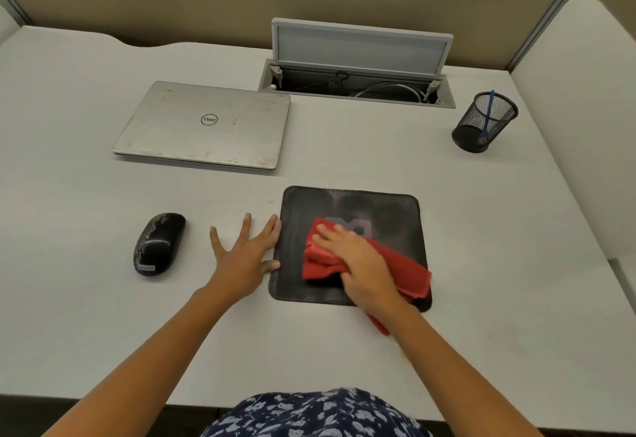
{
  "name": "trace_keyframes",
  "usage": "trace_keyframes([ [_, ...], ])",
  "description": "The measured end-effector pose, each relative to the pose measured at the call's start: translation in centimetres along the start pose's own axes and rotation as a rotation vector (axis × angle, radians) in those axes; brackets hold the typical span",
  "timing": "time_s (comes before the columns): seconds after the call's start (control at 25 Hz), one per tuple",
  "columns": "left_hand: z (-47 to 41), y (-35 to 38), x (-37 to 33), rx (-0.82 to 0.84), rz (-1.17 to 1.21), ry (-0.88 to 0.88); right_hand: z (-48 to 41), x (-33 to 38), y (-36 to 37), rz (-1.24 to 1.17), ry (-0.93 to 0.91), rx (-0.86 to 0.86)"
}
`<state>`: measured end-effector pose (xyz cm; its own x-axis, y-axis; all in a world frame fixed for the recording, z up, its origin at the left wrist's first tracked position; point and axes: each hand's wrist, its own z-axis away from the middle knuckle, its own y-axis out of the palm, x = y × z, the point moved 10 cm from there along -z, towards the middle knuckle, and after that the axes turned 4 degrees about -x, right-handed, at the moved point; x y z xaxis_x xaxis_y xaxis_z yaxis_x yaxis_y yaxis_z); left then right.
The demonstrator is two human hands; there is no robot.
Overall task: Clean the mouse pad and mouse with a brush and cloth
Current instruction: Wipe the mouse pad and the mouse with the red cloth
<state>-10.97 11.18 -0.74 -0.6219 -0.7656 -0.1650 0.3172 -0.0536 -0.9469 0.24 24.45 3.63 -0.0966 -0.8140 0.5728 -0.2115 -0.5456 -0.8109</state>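
I counted one of each thing on the white table (103,316): one black mouse pad (378,209), one black mouse (159,244), one red cloth (321,261), one blue brush (488,111), and two bare hands at work. The pad lay near the middle, almost square, its edges roughly in line with the table's. The bunched cloth sat on it, its long axis running from the pad's centre towards the near right corner, where one end spilled onto the table. The right hand (358,257) pressed down on the cloth, fingers (327,233) laid fairly straight across it and pointing away and to the left. The left hand (246,254) lay flat beside the pad, fingers (246,226) spread wide, forefinger and thumb touching its left edge. The mouse sat apart on the left, long axis pointing away and slightly right. The brush stood in a mesh cup (481,133) far right; one closed laptop (203,125) lay behind.
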Motion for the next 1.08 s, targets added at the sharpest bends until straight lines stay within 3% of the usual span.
trace_keyframes([
  [0.12, 0.0, 0.0, 0.0, -0.013, -0.010, -0.015, 0.7, 3.4, 1.9, -0.025, -0.224, 0.155],
  [0.24, 0.1, -0.1, 0.0, -0.030, -0.028, -0.051, 3.5, 2.0, -0.4, -0.013, -0.325, 0.188],
  [0.4, 0.3, 0.1, 0.0, -0.047, -0.053, -0.075, 7.2, -3.2, -6.6, 0.121, -0.286, 0.101],
  [0.6, 0.5, -0.5, -0.4, -0.090, -0.031, -0.096, 7.4, -6.8, -13.0, 0.413, -0.156, -0.185],
  [0.76, 2.4, -3.0, -1.0, -0.287, 0.083, -0.061, 5.9, -2.8, -11.2, 0.234, -0.123, -0.331],
  [0.92, 6.6, -6.7, 0.9, -0.634, 0.430, -0.063, 3.4, 1.7, -8.4, 0.084, -0.152, -0.361],
  [1.08, 9.9, -8.5, 6.1, -0.798, 0.672, -0.154, 0.7, 6.9, -5.1, 0.058, -0.232, -0.314],
])
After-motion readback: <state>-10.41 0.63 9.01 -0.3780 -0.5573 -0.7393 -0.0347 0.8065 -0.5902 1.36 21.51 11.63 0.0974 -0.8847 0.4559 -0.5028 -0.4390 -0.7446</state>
